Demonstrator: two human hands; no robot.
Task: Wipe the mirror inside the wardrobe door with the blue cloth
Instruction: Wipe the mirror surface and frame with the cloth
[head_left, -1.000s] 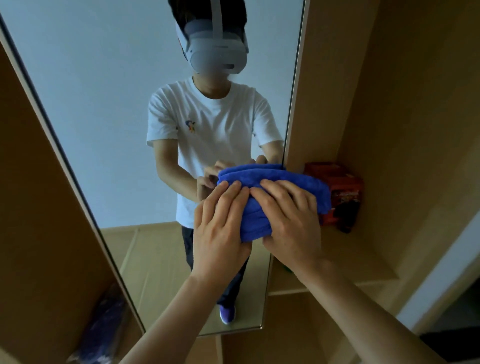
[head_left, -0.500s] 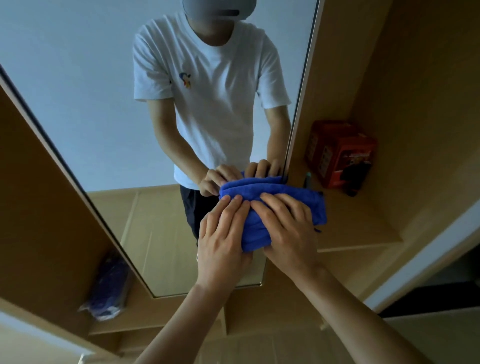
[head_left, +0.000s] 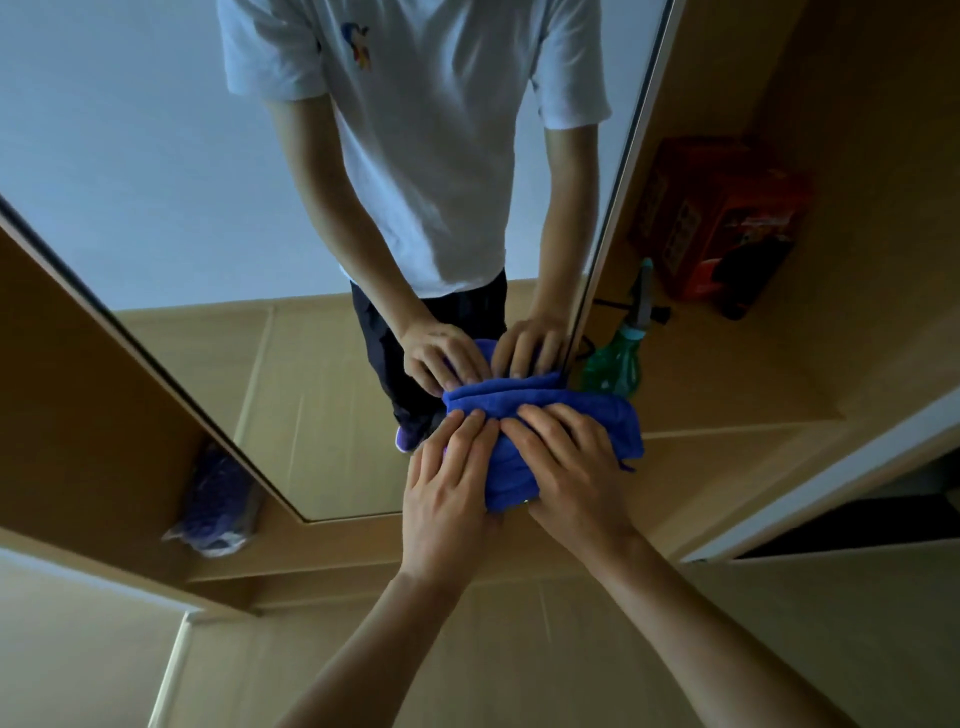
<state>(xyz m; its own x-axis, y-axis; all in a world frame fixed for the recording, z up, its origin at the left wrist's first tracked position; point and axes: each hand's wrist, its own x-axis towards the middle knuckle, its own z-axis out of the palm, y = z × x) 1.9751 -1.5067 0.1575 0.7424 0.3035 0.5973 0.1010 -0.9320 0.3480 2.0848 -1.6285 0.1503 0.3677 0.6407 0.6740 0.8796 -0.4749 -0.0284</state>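
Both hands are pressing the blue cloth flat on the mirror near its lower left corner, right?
Not quite. In the head view the left hand and right hand do press the blue cloth on the mirror, but near its lower right corner, beside the green spray bottle.

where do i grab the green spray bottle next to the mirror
Take the green spray bottle by its narrow neck, just under the pale trigger head, reaching in from the right. The mirror stands close on its left and the blue cloth hides its lower body, so the neck looks freest.
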